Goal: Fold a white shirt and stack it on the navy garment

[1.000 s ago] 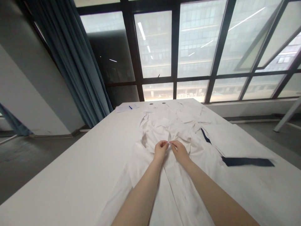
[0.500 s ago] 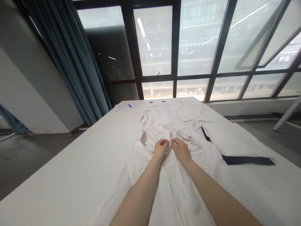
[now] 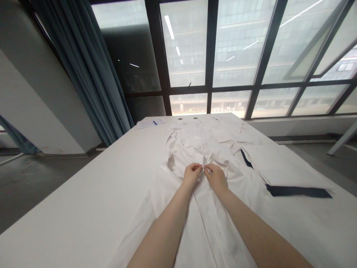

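Basically, left hand (image 3: pixel 192 173) and right hand (image 3: pixel 216 177) both pinch the white garment (image 3: pixel 208 223), fingertips nearly meeting, likely for fine control; exact bit gripped too small to tell. Garment lies spread lengthwise on the white table (image 3: pixel 97 193), probably for support, dark strip (image 3: pixel 301 191) off right, presumably out of the way.

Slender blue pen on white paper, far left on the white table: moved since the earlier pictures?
No; the blue pen keeps its place against the far left corner of the white table.
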`<state>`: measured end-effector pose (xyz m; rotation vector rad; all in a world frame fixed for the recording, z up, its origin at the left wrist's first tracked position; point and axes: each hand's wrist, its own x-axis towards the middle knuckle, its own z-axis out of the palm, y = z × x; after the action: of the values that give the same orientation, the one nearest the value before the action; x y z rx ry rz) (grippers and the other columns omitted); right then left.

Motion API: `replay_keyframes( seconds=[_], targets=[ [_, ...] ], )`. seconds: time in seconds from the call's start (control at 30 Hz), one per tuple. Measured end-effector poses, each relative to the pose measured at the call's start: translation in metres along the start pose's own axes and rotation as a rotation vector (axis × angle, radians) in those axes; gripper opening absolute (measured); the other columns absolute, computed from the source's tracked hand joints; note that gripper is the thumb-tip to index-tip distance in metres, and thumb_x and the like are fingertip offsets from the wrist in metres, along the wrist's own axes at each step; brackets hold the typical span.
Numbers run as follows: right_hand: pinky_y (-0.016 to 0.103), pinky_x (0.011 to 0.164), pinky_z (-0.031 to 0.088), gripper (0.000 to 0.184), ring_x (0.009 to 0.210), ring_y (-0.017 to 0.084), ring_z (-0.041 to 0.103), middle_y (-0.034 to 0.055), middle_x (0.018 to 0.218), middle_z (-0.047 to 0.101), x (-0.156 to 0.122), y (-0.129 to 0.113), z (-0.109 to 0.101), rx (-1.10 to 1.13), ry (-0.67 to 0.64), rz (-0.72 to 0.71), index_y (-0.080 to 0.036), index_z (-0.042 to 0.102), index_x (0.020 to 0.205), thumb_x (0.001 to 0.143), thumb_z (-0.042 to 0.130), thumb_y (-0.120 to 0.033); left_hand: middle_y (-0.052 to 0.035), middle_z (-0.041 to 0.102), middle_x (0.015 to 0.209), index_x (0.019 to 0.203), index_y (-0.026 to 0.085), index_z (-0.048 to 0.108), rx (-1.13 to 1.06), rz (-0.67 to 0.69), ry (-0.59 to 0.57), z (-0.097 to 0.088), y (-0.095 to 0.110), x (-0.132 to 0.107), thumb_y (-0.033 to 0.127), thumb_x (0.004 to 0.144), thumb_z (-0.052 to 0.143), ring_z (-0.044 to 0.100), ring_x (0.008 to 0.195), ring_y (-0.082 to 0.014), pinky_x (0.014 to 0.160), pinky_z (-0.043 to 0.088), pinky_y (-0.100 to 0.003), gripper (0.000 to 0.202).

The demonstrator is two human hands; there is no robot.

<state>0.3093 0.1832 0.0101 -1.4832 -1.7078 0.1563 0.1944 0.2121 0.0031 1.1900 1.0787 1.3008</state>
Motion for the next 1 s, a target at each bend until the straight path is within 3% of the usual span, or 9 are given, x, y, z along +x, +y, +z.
replay_keyframes(
  seconds=[0.33,0.57,0.8,1.0],
  targets=[
    [0.025,0.060,0.040,0.022,0.061,0.015,0.053,0.0043,0.071,0.063,0.003,0.004,0.001,0.092,-0.027,0.040,-0.018,0.064,0.080,0.073,0.044,-0.024,-0.0011,0.060,0.058,0.065,0.013,0.063,-0.015,0.030,-0.020,-0.001,-0.002,0.000,0.022,0.057,0.062,0.052,0.055,-0.0097,0.059,0.039,-0.022,0.013],
    [0.026,0.065,0.041,0.024,0.064,0.015,0.054,0.0043,0.071,0.064,0.003,0.003,0.000,0.175,-0.025,0.012,-0.018,0.065,0.078,0.074,0.044,-0.028,-0.0012,0.059,0.057,0.065,0.012,0.062,0.004,0.033,0.005,0.001,-0.003,0.001,0.022,0.058,0.061,0.050,0.052,-0.0091,0.057,0.039,-0.021,0.012],
    [0.027,0.061,0.044,0.022,0.064,0.016,0.058,0.0039,0.069,0.066,0.011,0.023,0.010,0.517,-0.203,0.198,-0.016,0.065,0.073,0.069,0.051,-0.034,-0.0019,0.059,0.057,0.065,0.013,0.062,0.125,0.054,0.026,0.001,-0.006,-0.001,0.024,0.060,0.060,0.051,0.052,-0.0105,0.054,0.038,-0.022,0.012],
    [0.026,0.056,0.044,0.019,0.057,0.014,0.057,0.0032,0.063,0.064,0.012,0.031,0.019,0.571,-0.184,0.224,-0.014,0.064,0.073,0.061,0.057,-0.027,-0.0016,0.058,0.059,0.064,0.015,0.059,0.188,0.116,0.029,0.003,-0.003,-0.005,0.030,0.063,0.059,0.050,0.055,-0.0111,0.055,0.037,-0.021,0.016]
  ],
)
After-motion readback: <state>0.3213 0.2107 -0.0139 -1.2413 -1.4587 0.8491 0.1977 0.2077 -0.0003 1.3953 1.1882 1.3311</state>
